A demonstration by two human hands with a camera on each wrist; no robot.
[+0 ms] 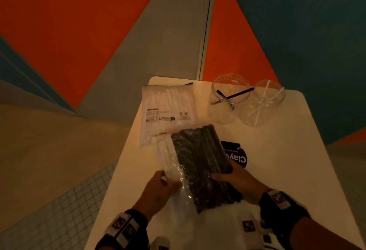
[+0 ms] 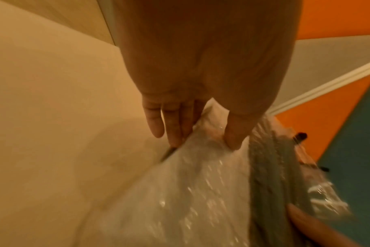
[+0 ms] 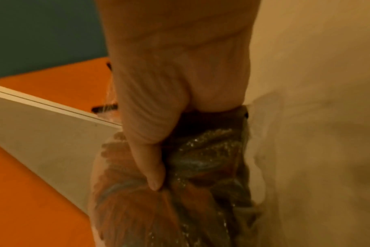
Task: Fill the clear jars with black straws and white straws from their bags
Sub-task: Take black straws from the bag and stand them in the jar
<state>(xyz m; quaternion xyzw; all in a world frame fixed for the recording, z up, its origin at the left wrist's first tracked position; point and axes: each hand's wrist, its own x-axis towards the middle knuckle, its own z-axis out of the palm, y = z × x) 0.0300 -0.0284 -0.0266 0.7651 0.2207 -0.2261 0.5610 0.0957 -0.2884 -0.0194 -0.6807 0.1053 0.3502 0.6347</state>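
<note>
straw bag (image 1: pixel 190 162): crinkled glossy clear plastic | jars (image 1: pixel 229 99): smooth transparent | table (image 1: pixel 287 150): smooth matt white

Colours on and around the white table (image 1: pixel 277 150)

On the table, the bag of black straws (image 1: pixel 200 162) is clear plastic with a dark grey-black bundle inside; beside it on the left a bag of white straws (image 1: pixel 167 111) is milky white with small black print (the word WARNING is readable). At the table's far edge, one clear jar (image 1: pixel 227 99) has a black straw, the other jar (image 1: pixel 265 103) white ones. A black sticker (image 1: pixel 235 154) has white letters. Behind the table the wall (image 1: pixel 79 22) shows orange, grey and teal triangles.
</note>
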